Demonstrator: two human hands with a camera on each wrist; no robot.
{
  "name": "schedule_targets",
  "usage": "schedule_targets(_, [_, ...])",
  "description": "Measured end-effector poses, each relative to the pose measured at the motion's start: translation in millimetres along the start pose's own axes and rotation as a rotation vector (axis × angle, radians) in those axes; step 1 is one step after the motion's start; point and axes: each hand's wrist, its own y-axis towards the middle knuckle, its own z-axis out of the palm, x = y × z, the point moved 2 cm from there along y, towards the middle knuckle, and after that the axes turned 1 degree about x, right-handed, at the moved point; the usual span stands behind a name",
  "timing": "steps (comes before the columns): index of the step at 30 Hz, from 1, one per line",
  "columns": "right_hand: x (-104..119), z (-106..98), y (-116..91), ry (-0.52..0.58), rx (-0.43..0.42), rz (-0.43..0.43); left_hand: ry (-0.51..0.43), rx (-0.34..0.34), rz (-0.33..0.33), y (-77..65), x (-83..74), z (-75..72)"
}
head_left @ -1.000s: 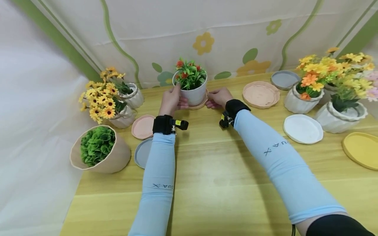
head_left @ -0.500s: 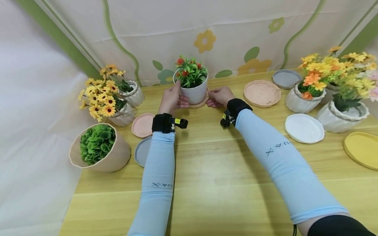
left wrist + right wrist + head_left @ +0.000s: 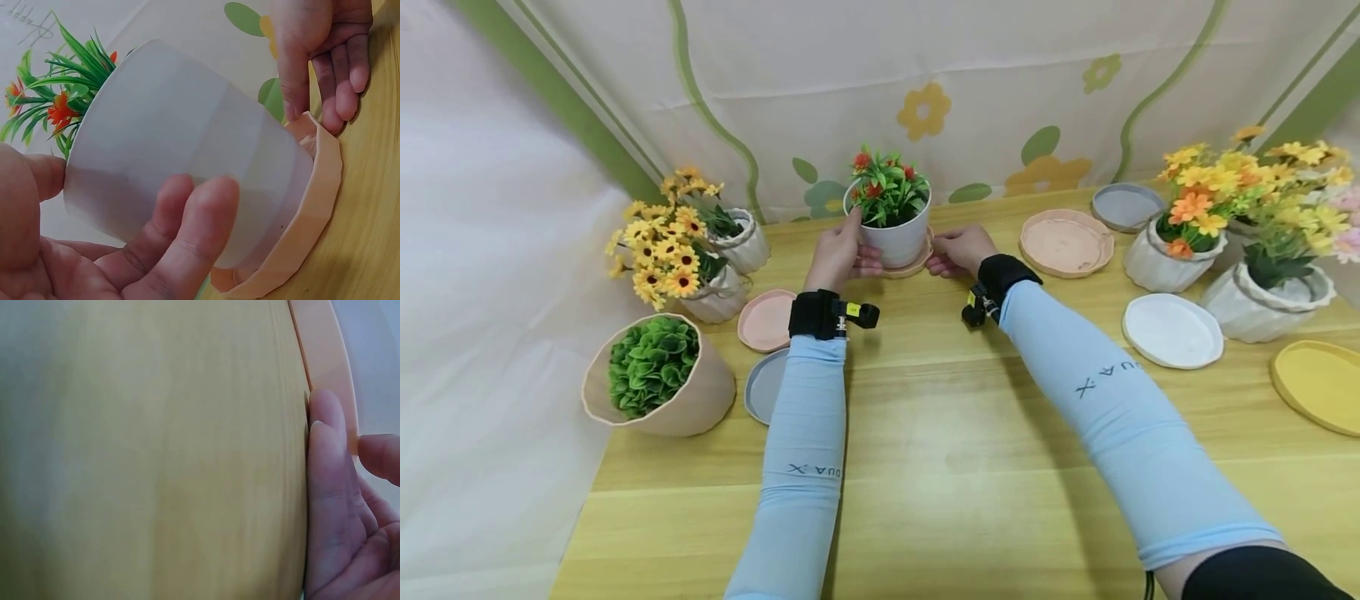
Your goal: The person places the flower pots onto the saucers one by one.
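The white pot [image 3: 901, 243] stood upright — smooth, wider at its mouth, filled with a leafy plant [image 3: 889, 198] bearing red blooms. It rested inside a peach saucer [image 3: 320, 194] with a low, faceted rim. The left hand [image 3: 838, 254] held the pot's side; the right hand [image 3: 962, 248] pinched the saucer's rim.

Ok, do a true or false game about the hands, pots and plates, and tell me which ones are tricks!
1. The left hand holds the white pot with red flowers. True.
2. The saucer under that pot is blue. False: the saucer is peach.
3. The right hand pinches the saucer's rim. True.
4. A pot stands on the yellow plate. False: the part of the yellow plate in view has no pot on it.
5. The big beige pot has green leaves in it. True.
6. Both sleeves are red. False: the sleeves are light blue.
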Motion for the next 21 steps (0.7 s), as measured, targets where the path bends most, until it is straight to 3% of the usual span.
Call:
schedule_targets(8, [-1,-3,-4,-0.052,-0.032,0.015,0.012,0.019,0.003,-4.1,-0.7,2.1])
schedule_targets(12, [4,-5,-9,-0.111,0.019,0.013,0.013,0.027,0.015,-6.1,-0.3,-0.9])
schedule_targets(16, [16,-23,-23,-0.328,0.098,-0.053,0.008,0.034,0.023,-9.5,-2.5,-5.9])
schedule_targets(19, [30,-47,-41,-0.495,0.078,-0.119,0.014,0.033,0.034,-13.1,-6.6,-10.1])
schedule_targets(21, [38,-65,-55,-0.547,0.032,-0.138,0.023,0.03,0.045,-15.6,-10.0,-12.9])
